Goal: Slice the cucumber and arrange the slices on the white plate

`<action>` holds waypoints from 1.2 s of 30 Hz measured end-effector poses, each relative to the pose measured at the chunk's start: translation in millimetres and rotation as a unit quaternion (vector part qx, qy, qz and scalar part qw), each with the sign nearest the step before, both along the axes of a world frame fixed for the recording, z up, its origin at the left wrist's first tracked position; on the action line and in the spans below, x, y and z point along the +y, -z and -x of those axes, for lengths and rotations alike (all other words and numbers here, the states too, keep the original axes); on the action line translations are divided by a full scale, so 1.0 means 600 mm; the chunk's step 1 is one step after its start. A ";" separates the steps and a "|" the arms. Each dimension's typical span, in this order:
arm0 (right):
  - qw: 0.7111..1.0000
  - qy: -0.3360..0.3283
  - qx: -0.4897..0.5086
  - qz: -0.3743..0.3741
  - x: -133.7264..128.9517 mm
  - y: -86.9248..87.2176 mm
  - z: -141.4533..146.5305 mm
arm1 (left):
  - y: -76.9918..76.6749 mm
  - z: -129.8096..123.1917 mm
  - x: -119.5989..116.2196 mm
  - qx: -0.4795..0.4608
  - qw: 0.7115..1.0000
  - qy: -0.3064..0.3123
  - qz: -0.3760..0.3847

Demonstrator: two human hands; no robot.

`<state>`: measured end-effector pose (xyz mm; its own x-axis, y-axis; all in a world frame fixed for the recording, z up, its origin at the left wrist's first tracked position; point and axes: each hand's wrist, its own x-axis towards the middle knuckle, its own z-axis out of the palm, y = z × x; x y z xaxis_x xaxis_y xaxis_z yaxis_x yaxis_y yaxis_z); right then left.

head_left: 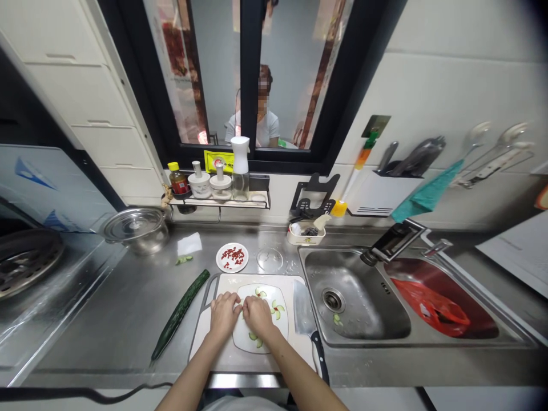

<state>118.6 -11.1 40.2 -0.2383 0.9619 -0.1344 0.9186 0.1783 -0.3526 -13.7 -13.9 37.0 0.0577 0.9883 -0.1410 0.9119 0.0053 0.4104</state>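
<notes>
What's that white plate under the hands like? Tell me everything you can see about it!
The plate is white and smooth, perhaps ceramic, squarish with rounded corners. It lies flat on the cutting board. Green-edged slices sit on it in little clusters, some with red bits. The left hand and right hand hide part of it; I can't tell whether they touch it.

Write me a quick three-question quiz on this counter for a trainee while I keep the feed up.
1. True or false: the whole cucumber lies to the left of the cutting board.
2. Pick one. In the right sink basin is:
A) a steel pot
B) a red plastic bag
C) a teal cloth
3. Over what do the fingers of the left hand and right hand come close together?

Key:
1. True.
2. B.
3. The large white plate, which holds cucumber slices.
</notes>
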 end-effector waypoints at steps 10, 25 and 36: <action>1.000 -0.004 -0.019 -0.001 -0.003 0.003 0.001 | 0.005 0.000 0.001 0.013 1.000 0.007 0.004; 1.000 -0.011 -0.026 0.006 0.000 0.015 0.004 | -0.004 -0.003 -0.002 0.016 1.000 0.006 0.017; 1.000 0.002 0.004 -0.004 -0.011 0.006 -0.004 | -0.004 -0.004 -0.003 0.001 1.000 0.006 -0.003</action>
<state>121.2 -17.5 36.8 -0.2357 0.9638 -0.1248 0.9166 0.1779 -0.3579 -11.4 -16.0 39.5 0.0701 0.9883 -0.1352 0.9127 -0.0089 0.4085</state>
